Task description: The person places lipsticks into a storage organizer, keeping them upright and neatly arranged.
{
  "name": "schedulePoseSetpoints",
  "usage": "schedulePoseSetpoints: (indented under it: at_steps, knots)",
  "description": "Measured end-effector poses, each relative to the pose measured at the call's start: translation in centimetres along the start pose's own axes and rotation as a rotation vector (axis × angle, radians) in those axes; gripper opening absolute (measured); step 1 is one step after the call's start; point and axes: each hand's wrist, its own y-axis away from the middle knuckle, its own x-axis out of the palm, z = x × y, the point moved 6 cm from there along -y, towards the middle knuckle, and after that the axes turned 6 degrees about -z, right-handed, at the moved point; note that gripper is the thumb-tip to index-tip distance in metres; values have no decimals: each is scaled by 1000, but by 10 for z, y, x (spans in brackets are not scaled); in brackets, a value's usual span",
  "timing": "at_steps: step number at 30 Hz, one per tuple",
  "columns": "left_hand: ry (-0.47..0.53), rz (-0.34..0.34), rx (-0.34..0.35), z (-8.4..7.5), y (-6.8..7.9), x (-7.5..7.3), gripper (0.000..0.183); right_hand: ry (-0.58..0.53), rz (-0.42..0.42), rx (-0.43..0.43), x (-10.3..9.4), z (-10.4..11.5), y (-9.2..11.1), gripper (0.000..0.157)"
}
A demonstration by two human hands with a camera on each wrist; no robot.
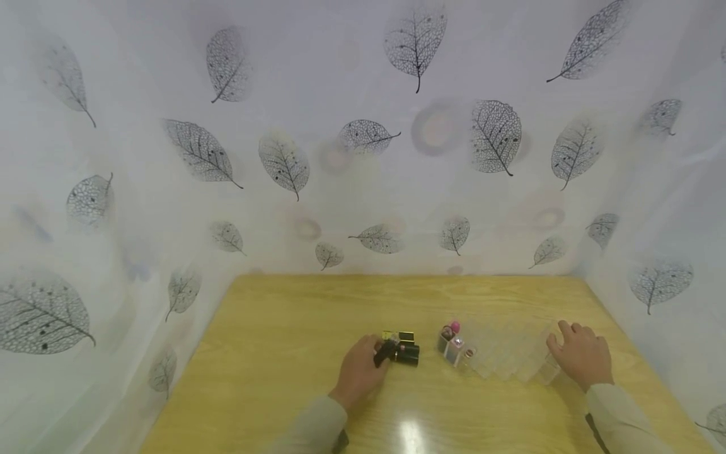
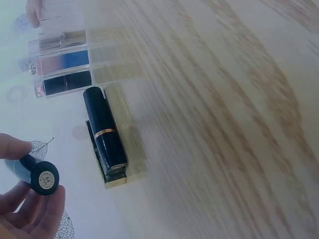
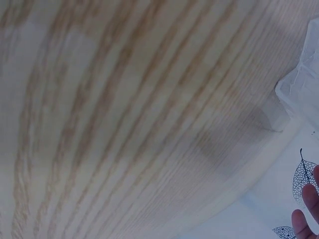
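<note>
My left hand (image 1: 361,367) pinches a dark lipstick tube (image 2: 46,178) between thumb and fingers; a round pale label shows on its end. Just right of that hand lie two more lipsticks on the table: a black one with a thin gold band (image 2: 103,132) and, beside it, a gold-edged black one (image 1: 406,336). Further right stands a clear lipstick organizer (image 1: 499,350), with several lipsticks and cosmetics (image 1: 455,350) in its left-end slots. Fingers loosely bent, my right hand (image 1: 584,356) is at the organizer's right end; whether it touches cannot be told.
The wood-grain table (image 1: 272,353) reaches back to a white sheet printed with leaves (image 1: 368,189), which also rises along both sides. A light reflection shows near the table's front.
</note>
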Motion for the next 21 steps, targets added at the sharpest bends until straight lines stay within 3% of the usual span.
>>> schedulePoseSetpoints:
  at_steps: [6,21]
  knots:
    - [84,-59,15,-7,-3,-5,24,5,-2,2,1,0,0,35]
    - [168,-144,34,-25,-9,-2,30,9,-13,-8,-2,1,-1,36]
